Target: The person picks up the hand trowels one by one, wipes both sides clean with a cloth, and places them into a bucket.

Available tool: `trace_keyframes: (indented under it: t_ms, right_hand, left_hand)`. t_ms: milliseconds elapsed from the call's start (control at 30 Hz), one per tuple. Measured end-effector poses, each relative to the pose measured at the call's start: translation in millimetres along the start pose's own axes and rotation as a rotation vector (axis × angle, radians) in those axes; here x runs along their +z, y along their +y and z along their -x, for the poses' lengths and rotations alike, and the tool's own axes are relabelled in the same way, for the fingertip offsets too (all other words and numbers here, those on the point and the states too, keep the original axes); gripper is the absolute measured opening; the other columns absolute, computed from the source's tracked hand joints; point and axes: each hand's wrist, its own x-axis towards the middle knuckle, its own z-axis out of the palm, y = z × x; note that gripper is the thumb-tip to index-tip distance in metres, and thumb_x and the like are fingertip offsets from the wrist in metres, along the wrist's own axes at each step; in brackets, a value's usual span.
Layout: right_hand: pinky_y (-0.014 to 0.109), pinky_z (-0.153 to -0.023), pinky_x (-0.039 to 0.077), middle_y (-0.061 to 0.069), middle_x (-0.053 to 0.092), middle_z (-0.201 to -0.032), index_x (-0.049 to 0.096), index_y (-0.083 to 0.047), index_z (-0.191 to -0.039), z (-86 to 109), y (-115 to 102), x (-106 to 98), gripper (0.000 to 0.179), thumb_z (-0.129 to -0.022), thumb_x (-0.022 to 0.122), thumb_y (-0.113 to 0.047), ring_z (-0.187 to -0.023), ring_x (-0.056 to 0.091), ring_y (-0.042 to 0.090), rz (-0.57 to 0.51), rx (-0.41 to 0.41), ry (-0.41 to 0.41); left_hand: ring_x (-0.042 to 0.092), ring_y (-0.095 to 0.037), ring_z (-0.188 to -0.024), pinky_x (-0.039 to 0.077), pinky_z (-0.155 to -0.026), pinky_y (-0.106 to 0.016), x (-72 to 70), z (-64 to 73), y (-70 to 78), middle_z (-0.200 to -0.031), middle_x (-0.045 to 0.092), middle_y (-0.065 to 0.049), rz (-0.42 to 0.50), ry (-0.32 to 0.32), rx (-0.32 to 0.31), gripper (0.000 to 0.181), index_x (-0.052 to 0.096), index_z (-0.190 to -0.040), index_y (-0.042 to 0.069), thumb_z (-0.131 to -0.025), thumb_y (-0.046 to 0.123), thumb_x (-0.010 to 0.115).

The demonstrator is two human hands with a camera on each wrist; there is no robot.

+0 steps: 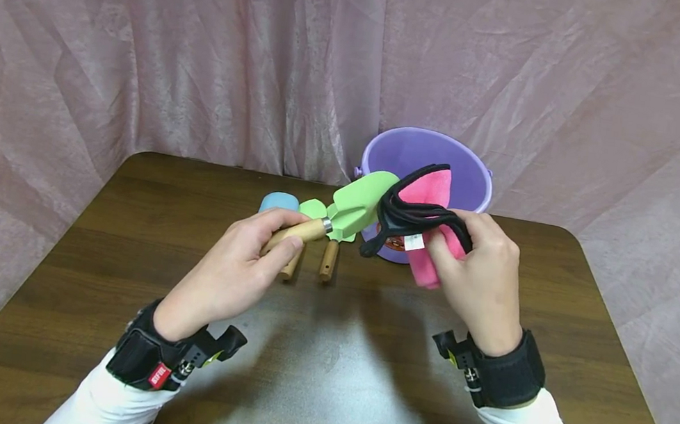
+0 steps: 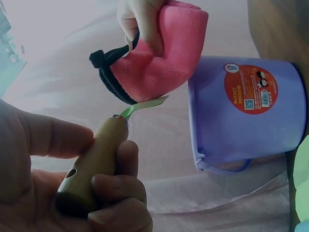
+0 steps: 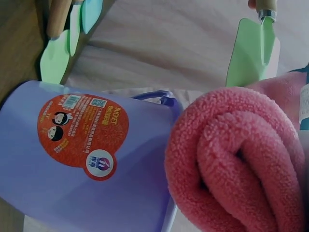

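Observation:
My left hand grips the wooden handle of a garden trowel with a light green blade, raised above the table. In my right hand is a rolled pink fleecy cloth with black edging and a white label, held up in front of the purple bucket. From the head view the blade's tip overlaps the black edging; whether they touch I cannot tell. The right wrist view shows the cloth's rolled end large and close, with the trowel blade beyond it.
The bucket stands upright at the back of the brown wooden table, a red label on its side. Left of it lie green-headed tools with wooden handles and a light blue object. A pink curtain hangs behind the table.

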Motion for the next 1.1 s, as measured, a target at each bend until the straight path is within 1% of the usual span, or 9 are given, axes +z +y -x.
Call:
trace_keyframes:
  t_ms: [200, 467, 733, 933, 1100]
  right_hand:
    - [0.031, -0.064, 0.042, 0.002, 0.064, -0.089, 0.074, -0.007, -0.102, 2.3, -5, -1, 0.020, -0.085, 0.071, -0.017, -0.077, 0.056, 0.015, -0.027, -0.054, -0.002]
    - [0.035, -0.073, 0.048, 0.003, 0.065, -0.094, 0.074, -0.007, -0.107, 5.4, -10, -1, 0.025, -0.083, 0.072, -0.013, -0.085, 0.060, 0.017, -0.041, -0.151, 0.006]
    - [0.035, -0.072, 0.045, 0.005, 0.065, -0.096, 0.073, -0.005, -0.110, 7.5, -14, -1, 0.028, -0.084, 0.069, -0.018, -0.086, 0.060, 0.019, -0.007, -0.262, -0.016]
    - [0.040, -0.065, 0.038, 0.008, 0.065, -0.095, 0.074, -0.006, -0.110, 9.2, -18, 2, 0.031, -0.081, 0.073, -0.016, -0.085, 0.061, 0.022, -0.014, -0.352, 0.011]
    - [0.041, -0.063, 0.036, 0.009, 0.066, -0.097, 0.074, -0.006, -0.111, 9.9, -22, 6, 0.030, -0.082, 0.071, -0.013, -0.089, 0.060, 0.025, 0.005, -0.437, 0.022]
  left_hand:
    - [0.050, -0.016, -0.072, 0.043, -0.063, -0.033, 0.8, -0.5, 0.0, -0.083, 0.054, 0.001, 0.005, -0.009, -0.013, 0.025, 0.064, -0.125, 0.018, -0.102, 0.022, 0.054]
    - [0.052, -0.014, -0.073, 0.044, -0.064, -0.032, 1.4, -0.6, -0.2, -0.083, 0.057, 0.002, 0.012, -0.012, -0.008, 0.025, 0.065, -0.125, 0.020, -0.102, 0.022, 0.054]
    - [0.050, -0.015, -0.069, 0.043, -0.059, -0.032, 2.2, -0.9, -0.9, -0.080, 0.055, 0.001, 0.015, -0.023, -0.009, 0.026, 0.065, -0.125, 0.020, -0.102, 0.022, 0.054]
    - [0.052, -0.014, -0.073, 0.044, -0.062, -0.032, 2.4, -1.0, -0.6, -0.083, 0.057, 0.001, 0.015, -0.028, -0.013, 0.026, 0.065, -0.125, 0.019, -0.102, 0.021, 0.054]
    - [0.052, -0.015, -0.071, 0.044, -0.061, -0.032, 2.1, -1.0, -0.7, -0.079, 0.055, 0.001, 0.008, -0.028, -0.017, 0.026, 0.065, -0.125, 0.017, -0.102, 0.021, 0.055]
